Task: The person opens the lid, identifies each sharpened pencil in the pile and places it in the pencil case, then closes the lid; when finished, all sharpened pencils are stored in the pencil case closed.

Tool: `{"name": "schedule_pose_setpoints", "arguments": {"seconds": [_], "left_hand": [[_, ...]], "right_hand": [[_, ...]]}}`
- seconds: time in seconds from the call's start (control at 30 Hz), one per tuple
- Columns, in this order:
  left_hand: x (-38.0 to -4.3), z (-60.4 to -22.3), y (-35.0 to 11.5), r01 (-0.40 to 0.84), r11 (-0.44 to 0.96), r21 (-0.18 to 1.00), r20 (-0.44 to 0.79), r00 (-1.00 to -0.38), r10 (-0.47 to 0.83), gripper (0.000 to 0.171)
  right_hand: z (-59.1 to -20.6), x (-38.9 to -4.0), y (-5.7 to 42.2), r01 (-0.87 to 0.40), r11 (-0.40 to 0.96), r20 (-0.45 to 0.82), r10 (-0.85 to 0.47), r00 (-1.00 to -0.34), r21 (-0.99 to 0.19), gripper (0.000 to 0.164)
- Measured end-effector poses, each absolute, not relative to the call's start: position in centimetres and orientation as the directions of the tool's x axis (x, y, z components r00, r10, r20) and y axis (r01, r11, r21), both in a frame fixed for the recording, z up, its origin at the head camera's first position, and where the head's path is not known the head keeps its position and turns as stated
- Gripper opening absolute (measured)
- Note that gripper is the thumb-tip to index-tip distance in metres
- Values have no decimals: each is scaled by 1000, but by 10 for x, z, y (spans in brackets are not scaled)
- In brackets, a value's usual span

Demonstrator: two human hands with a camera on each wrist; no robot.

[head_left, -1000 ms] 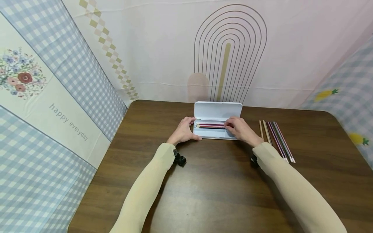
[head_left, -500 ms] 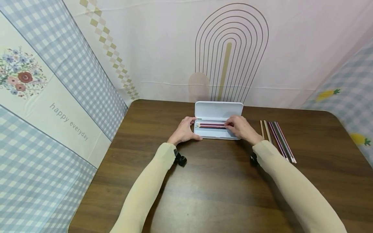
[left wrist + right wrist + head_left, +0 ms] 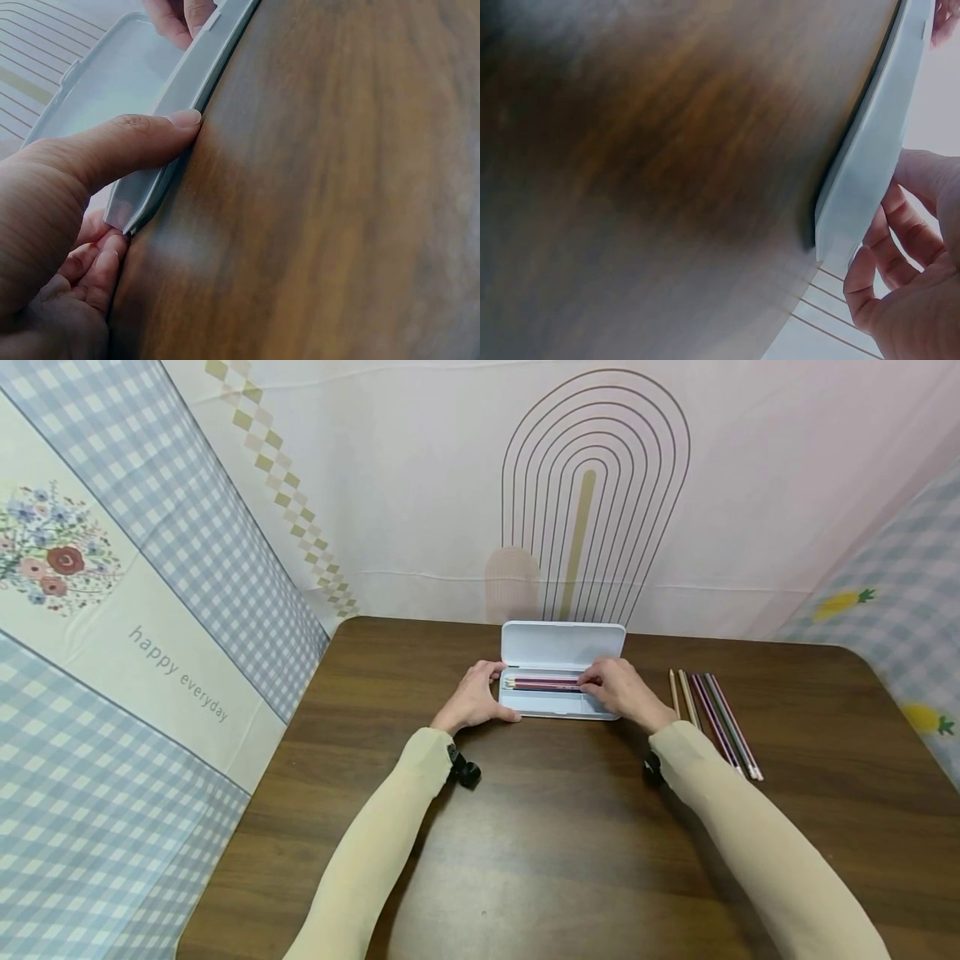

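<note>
A pale blue-white pencil case (image 3: 551, 702) lies open near the table's far edge, its lid raised at the back. Several pencils (image 3: 542, 683) lie lengthwise in its rear part, tips to the left. My left hand (image 3: 474, 696) holds the case's left end; in the left wrist view the thumb (image 3: 142, 142) presses the front wall and the fingers curl at the end. My right hand (image 3: 621, 691) reaches over the case's right end, thumb and forefinger pinching at a pencil's right end. In the right wrist view the case wall (image 3: 874, 142) hides those fingertips.
More pencils (image 3: 716, 722) lie side by side on the brown wooden table (image 3: 525, 843), right of the case and partly behind the right forearm. A patterned cloth backdrop (image 3: 420, 510) rises behind the table's far edge.
Very little differs. Both hands keep their places at the case, and the right fingers stay at the pencils' right ends. The view has shifted slightly.
</note>
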State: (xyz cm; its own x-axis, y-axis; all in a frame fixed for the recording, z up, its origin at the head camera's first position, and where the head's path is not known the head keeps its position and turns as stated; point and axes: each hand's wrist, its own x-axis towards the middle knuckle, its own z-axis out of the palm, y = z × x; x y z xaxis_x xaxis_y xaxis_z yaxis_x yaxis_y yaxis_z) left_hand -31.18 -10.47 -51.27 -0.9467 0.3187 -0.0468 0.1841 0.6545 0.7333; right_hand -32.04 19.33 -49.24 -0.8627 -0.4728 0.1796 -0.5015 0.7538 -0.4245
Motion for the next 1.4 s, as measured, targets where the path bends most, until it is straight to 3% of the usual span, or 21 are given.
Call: {"name": "schedule_pose_setpoints", "arguments": {"seconds": [0.5,0.9,1.4], "left_hand": [[-312,-513,-104,195,657,728,-39,-945,325,99],[-310,-512,-104,170,654,737,-59,-948,313,99],[-310,-512,-104,169,647,744,-60,-947,316,99]], "right_hand": [[-491,-312,195,-445,768,186,-407,-894,-461,22],[-483,-272,203,-376,787,286,-263,-921,-489,33],[-468,-233,237,-116,882,182,-35,-983,-457,38]]}}
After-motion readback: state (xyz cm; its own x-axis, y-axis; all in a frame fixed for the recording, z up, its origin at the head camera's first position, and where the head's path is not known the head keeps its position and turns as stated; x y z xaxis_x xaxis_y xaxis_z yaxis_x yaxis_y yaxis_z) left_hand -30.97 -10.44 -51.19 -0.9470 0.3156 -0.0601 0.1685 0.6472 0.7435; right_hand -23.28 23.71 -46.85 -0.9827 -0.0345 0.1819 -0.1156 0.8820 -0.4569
